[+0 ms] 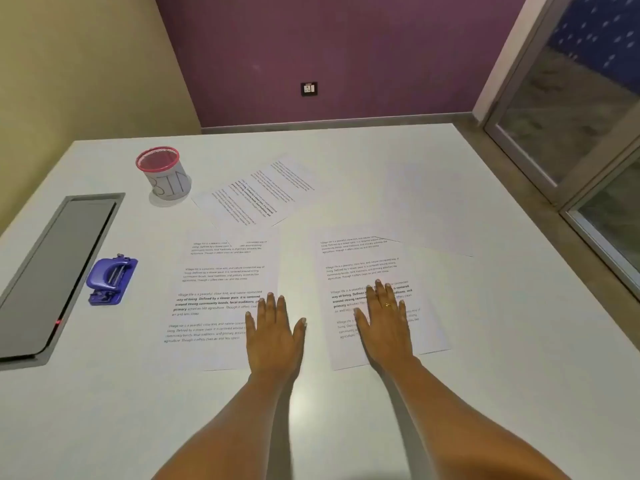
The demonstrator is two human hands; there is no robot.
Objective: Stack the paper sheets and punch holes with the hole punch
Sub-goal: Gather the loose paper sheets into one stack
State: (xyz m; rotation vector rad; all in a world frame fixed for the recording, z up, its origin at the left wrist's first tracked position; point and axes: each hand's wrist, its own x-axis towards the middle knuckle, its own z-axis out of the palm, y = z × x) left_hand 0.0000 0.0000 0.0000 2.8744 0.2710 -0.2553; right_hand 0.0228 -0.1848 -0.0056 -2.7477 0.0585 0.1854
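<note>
The hole punch [111, 279] sits far left, unused. The left hand [273, 336] lies flat, fingers spread, on the edge of the left sheet [218, 299]. The right hand [384, 327] presses flat on the right sheet [367, 271], its long axis pointing away; more sheets lie beyond.

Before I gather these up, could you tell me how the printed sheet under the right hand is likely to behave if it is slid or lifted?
The printed sheet looks like one thin page, so it would probably flop when lifted by an edge. The white table seems smooth and glossy, so it should slide easily under the flat right hand.
</note>
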